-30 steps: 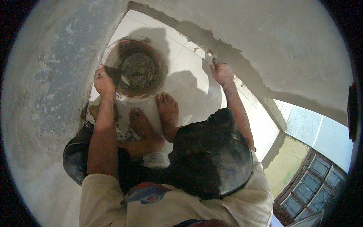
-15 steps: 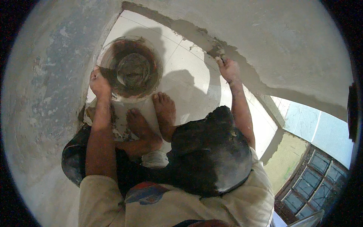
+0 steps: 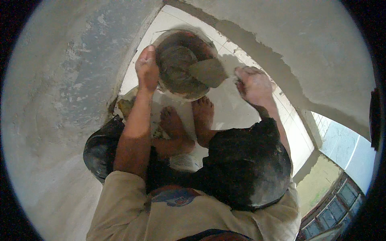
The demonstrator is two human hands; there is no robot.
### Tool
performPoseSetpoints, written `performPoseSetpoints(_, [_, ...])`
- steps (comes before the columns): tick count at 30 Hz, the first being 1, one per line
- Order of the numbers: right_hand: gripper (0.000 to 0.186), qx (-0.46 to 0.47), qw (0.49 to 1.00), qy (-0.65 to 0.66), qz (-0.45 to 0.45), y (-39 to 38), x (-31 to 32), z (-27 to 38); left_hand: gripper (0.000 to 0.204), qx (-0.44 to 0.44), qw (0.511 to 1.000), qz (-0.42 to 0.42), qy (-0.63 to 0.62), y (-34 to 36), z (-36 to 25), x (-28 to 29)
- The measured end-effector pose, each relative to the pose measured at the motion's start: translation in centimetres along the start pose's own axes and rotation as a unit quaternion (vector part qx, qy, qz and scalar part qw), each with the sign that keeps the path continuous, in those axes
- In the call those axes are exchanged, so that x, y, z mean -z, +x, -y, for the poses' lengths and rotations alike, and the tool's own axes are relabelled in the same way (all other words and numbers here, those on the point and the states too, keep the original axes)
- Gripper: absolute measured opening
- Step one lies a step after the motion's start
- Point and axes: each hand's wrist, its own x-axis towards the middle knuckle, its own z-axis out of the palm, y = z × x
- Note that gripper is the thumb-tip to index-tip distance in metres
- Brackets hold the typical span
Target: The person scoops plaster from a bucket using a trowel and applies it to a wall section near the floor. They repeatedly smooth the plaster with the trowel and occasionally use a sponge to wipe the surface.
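Note:
A round bucket (image 3: pixel 181 95) of wet grey-brown mortar (image 3: pixel 175 62) stands on the white tiles in front of my bare feet. My left hand (image 3: pixel 147 69) is closed at its left rim; the fingertips are partly hidden. Over the right side of the bucket lies a trowel (image 3: pixel 211 73), its broad blade smeared with mortar. My right hand (image 3: pixel 254 85) is closed around the trowel's handle end, just right of the bucket. The grip itself is mostly hidden by my fingers.
A grey plastered wall (image 3: pixel 80 76) rises close on the left. Along the foot of the right wall (image 3: pixel 321 44) runs a darker, rough-edged mortar band (image 3: pixel 277 60). A yellowish rag-like lump (image 3: pixel 125 107) lies by the left wall. A paned window (image 3: pixel 333 211) shows at lower right.
My right hand has come away from the foot of the right wall back toward the bucket, and the trowel now lies over the mortar. The whole view has shifted, with the bucket now further right.

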Motion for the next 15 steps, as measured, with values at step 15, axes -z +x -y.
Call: performPoseSetpoints(15, [0.020, -0.011, 1.000, -0.017, -0.003, 3.0, -7.3, 4.8, 0.044, 0.001, 0.999, -0.011, 0.052, -2.0, -3.2, -3.8])
